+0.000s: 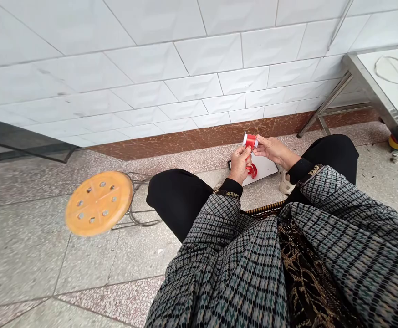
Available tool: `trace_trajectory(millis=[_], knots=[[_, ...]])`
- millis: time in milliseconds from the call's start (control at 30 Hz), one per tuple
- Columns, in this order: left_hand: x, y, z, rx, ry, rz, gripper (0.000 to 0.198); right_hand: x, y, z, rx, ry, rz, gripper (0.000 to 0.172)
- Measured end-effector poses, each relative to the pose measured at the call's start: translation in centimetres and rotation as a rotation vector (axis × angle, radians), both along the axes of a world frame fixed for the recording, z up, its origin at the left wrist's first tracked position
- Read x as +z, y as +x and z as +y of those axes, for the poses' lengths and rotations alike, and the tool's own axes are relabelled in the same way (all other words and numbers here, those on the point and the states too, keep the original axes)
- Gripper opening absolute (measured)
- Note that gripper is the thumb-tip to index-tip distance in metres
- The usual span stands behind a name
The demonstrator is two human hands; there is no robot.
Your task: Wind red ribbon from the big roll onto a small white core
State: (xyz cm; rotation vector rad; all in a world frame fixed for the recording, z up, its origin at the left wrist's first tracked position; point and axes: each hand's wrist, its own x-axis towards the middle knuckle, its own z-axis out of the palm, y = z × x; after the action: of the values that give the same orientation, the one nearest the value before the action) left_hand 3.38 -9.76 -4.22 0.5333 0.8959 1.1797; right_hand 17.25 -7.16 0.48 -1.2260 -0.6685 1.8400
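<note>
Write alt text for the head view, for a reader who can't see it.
The left hand and right hand hold a red spool with white ends. A red loop and a white panel show below; an orange stool stands to the left, near a white-tiled wall.

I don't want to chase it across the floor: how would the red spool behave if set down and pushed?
The spool would probably roll on its side, since its white rims look round. It is likely light, being small beside the left hand and right hand. The rims look plastic, so probably stiff.
</note>
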Motion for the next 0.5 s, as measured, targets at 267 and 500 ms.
trace_trajectory(millis=[267,500], knots=[[0.1,-0.2,0.0,-0.006,0.029,-0.048,0.043,0.3,0.5,0.2,0.072,-0.109,0.072,0.037],[0.7,-0.9,-0.1,-0.142,0.062,-0.091,0.057,0.6,1.2,0.5,0.221,-0.267,0.119,0.048]])
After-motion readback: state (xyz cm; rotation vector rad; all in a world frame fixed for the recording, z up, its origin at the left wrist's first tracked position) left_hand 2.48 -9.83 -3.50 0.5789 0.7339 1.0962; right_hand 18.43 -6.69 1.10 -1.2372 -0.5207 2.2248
